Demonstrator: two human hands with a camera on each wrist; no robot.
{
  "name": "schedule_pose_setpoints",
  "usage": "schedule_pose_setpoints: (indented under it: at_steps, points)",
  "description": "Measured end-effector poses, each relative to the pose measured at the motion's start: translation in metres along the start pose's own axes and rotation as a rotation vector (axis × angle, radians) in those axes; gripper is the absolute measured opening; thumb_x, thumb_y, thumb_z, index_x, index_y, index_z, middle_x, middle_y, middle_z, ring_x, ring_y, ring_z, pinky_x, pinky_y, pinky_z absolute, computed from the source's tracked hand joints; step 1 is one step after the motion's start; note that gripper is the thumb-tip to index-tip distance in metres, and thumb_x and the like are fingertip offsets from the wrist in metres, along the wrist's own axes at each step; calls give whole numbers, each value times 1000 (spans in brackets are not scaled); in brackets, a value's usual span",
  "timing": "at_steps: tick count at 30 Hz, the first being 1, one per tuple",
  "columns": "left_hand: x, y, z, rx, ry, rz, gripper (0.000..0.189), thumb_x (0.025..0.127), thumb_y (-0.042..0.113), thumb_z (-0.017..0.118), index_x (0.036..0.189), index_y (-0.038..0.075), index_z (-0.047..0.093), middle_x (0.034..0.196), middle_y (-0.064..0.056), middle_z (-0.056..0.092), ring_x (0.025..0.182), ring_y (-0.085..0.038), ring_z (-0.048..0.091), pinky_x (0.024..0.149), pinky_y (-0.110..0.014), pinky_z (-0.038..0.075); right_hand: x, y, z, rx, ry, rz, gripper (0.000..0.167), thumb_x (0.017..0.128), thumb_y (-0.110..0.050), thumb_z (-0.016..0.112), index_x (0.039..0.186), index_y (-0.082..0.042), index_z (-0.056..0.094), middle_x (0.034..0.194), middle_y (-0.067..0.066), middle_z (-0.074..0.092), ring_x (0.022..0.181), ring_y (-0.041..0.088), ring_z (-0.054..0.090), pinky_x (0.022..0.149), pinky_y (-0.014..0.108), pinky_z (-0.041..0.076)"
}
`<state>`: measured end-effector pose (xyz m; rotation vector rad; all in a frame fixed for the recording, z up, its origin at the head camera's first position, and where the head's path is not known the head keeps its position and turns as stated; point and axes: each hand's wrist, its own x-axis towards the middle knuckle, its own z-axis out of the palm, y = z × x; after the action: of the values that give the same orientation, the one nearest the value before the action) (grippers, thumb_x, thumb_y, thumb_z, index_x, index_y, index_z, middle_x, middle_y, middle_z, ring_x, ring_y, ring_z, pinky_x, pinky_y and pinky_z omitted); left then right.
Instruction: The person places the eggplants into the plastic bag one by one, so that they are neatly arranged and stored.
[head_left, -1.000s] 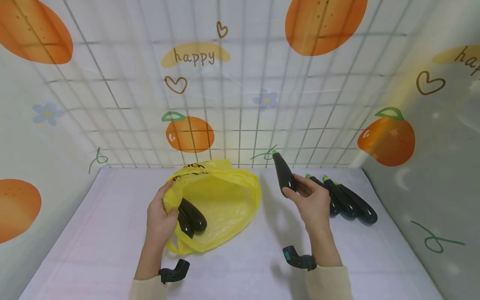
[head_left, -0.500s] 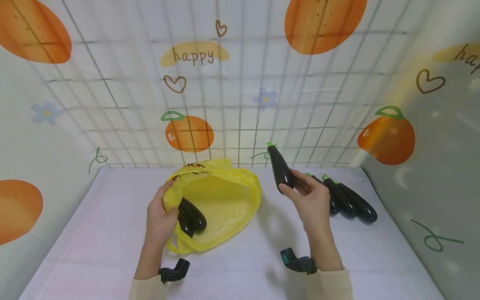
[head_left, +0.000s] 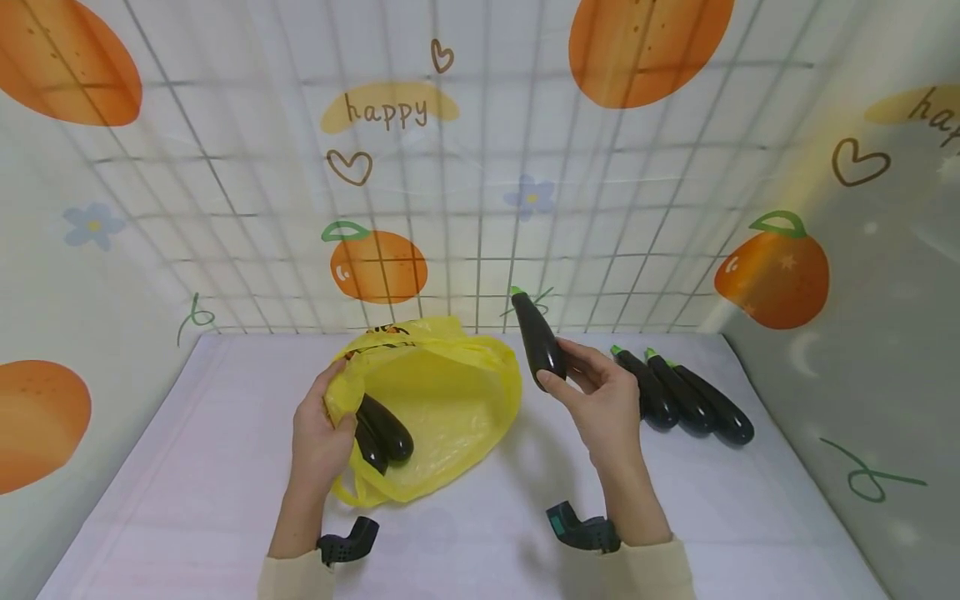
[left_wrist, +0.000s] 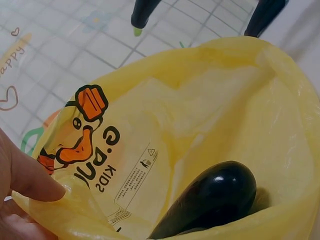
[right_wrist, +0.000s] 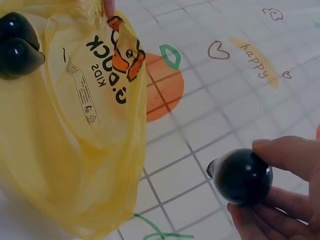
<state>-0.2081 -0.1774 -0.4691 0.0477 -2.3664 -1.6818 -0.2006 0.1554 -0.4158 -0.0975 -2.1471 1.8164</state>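
Observation:
A yellow plastic bag lies on the table with its mouth spread wide. My left hand pinches the bag's left rim between thumb and fingers. Two dark eggplants rest inside, near that rim; the left wrist view shows one rounded eggplant end. To the right of the bag, my right hand grips another eggplant by its thick end, green stem pointing up and away. In the right wrist view the held eggplant sits between thumb and fingers, apart from the bag.
Several eggplants lie side by side on the right of the white table. A printed curtain over a wire grid stands behind the table, and more printed sheeting walls the right side.
My right hand has moved left toward the bag with its eggplant, uncovering more of the eggplants on the right. The left hand and bag stay almost still.

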Motion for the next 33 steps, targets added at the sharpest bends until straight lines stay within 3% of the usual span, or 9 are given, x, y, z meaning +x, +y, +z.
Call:
schedule_pose_setpoints:
  at_steps: [13,22,33]
  points:
    - [1,-2,0,-30,5,37,74,89,-19,50,158,10,45,163,-8,42,148,-27,42,119,-46,39,-9,-4,25,51,-111,-33,50,85,-2,86,133,-6,71,133,9,68,122,24,67,94,24,56]
    - [1,-3,0,-25,14,41,74,90,-18,51,158,10,46,163,-7,42,149,-26,40,120,-46,37,-17,-8,36,116,-256,-64,50,86,0,84,134,-2,69,136,12,67,124,28,66,95,29,57]
    - [1,-2,-2,-29,24,41,74,88,-19,50,157,9,47,163,-7,43,150,-26,38,121,-45,36,-26,-3,54,163,-424,-74,49,85,-1,85,132,-6,72,132,10,70,122,28,67,98,33,57]
